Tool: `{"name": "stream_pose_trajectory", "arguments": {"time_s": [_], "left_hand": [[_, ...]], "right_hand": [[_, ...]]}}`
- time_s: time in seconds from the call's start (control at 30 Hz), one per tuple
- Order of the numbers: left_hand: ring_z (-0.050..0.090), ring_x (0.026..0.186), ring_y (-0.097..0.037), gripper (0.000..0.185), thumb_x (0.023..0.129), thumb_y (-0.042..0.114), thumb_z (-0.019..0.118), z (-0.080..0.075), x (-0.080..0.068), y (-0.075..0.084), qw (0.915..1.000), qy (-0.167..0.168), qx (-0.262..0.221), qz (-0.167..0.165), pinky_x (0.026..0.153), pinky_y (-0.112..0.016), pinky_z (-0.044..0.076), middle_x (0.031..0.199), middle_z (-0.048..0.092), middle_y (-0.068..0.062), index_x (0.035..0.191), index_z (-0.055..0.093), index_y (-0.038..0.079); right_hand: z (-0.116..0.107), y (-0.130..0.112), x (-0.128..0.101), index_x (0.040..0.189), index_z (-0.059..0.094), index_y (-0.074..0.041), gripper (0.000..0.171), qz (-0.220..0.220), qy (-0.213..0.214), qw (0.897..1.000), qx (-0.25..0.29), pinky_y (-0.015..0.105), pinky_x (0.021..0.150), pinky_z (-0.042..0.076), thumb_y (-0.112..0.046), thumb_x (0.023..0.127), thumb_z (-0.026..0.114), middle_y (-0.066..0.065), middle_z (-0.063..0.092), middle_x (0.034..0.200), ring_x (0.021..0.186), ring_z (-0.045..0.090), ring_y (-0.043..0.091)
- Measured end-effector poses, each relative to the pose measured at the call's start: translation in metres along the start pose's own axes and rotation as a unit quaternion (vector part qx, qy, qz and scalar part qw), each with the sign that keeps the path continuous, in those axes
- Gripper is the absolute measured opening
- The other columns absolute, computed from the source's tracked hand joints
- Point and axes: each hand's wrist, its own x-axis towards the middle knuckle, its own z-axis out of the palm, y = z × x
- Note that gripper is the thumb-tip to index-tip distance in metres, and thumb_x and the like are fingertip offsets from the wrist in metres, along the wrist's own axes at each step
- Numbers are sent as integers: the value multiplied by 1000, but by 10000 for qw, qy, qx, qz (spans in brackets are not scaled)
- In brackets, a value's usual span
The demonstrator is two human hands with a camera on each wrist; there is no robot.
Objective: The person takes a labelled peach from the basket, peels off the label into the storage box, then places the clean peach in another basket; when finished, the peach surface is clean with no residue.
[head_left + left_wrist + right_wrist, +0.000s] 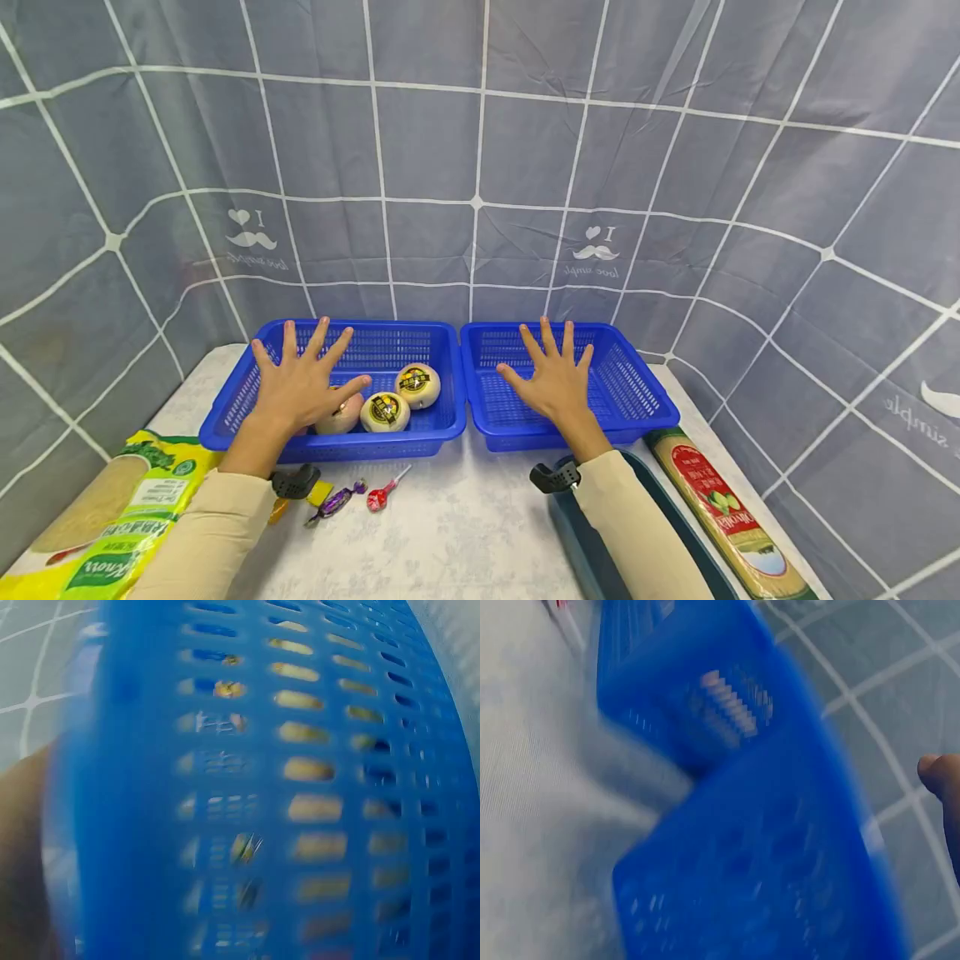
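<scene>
My left hand (298, 387) hovers with fingers spread over the left blue plastic basket (405, 446), holding nothing. Inside that basket lie several round pale fruit-like things; two, one at the front (386, 412) and one behind it (417, 386), bear black and yellow labels. A pinkish one (342, 415) is partly hidden under my left thumb. Over the right blue basket (637, 392), my right hand (555, 379) is spread wide too, gripping nothing. The left wrist view is filled by a slotted basket wall (135, 825). In the right wrist view my thumb (945, 780) shows beside the blurred baskets.
In front of the left basket lie a purple wrapped candy (336, 504), a yellow one (319, 492) and a red lollipop (380, 498). A yellow-green Knorr bag (127, 508) is at left. A dark teal bin (573, 542) and a long red-labelled pack (720, 508) lie at right.
</scene>
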Motion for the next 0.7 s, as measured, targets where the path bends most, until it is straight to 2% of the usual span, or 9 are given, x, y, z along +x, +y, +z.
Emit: {"name": "stream_pose_trajectory", "arguments": {"time_s": [0.1, 0.17, 0.23, 0.33, 0.4, 0.5, 0.57, 0.67, 0.7], "left_hand": [[1, 145, -59, 93, 92, 76, 46, -15, -18, -14, 9997, 95, -243, 0, 100, -79, -15, 165, 16, -22, 163, 21, 21], [6, 144, -59, 94, 92, 71, 53, -26, -36, -30, 9985, 147, -521, 17, 101, -81, -11, 164, 19, -23, 163, 21, 20], [8, 143, -61, 95, 90, 66, 62, -33, -55, -48, 9961, 188, -859, 12, 99, -84, -4, 163, 21, -25, 163, 21, 20], [11, 141, -63, 100, 86, 57, 72, -35, -79, -78, 9912, 191, -1312, 14, 97, -86, 7, 161, 20, -28, 162, 22, 15], [18, 139, -64, 102, 84, 53, 77, -29, -90, -93, 9885, 193, -1501, 15, 96, -85, 16, 159, 22, -32, 161, 25, 11], [31, 133, -62, 100, 82, 50, 80, -18, -102, -107, 9854, 152, -1695, -76, 94, -82, 26, 154, 30, -34, 156, 31, 4], [37, 130, -60, 95, 82, 50, 81, -12, -108, -108, 9843, 131, -1747, -204, 93, -80, 31, 150, 37, -35, 152, 38, 1], [43, 126, -58, 89, 83, 51, 80, -10, -114, -107, 9821, 126, -1820, -460, 92, -78, 35, 144, 45, -33, 146, 44, -1], [45, 124, -57, 87, 83, 51, 79, -10, -116, -107, 9825, 152, -1787, -508, 91, -77, 36, 143, 47, -33, 144, 46, -1]], "right_hand": [[-12, -19, 8, 162, 25, -30, 85, -671, -208, 9973, 221, 72, 112, -3, -74, 92, 47, 3, 13, 168, 152, -6, 37], [-23, -33, 17, 162, 27, -27, 81, -1386, -702, 9861, 596, 69, 114, 5, -64, 95, 55, 4, 18, 167, 152, 4, 37], [-31, -49, 29, 161, 29, -21, 80, -2141, -1348, 9616, 1067, 62, 117, 13, -51, 96, 64, 6, 23, 166, 151, 15, 35], [-37, -72, 51, 161, 29, -15, 83, -2723, -2250, 9218, 1598, 48, 119, 23, -34, 94, 73, 8, 29, 163, 149, 26, 29], [-32, -84, 67, 159, 30, -11, 84, -2845, -2475, 9110, 1668, 43, 117, 28, -28, 91, 77, 11, 37, 159, 145, 34, 28], [-17, -98, 87, 156, 37, -8, 84, -2745, -2702, 9081, 1644, 45, 113, 34, -24, 87, 81, 17, 48, 150, 139, 43, 31], [-4, -108, 94, 154, 41, -9, 82, -2599, -2922, 9082, 1492, 46, 110, 37, -25, 85, 83, 17, 53, 144, 134, 48, 32], [11, -124, 98, 153, 44, -11, 82, -2371, -3410, 8987, 1405, 46, 110, 38, -23, 83, 84, 16, 53, 144, 134, 47, 32], [15, -129, 97, 153, 45, -13, 83, -2286, -3528, 8980, 1299, 48, 112, 35, -24, 82, 85, 14, 53, 145, 135, 47, 30]]}}
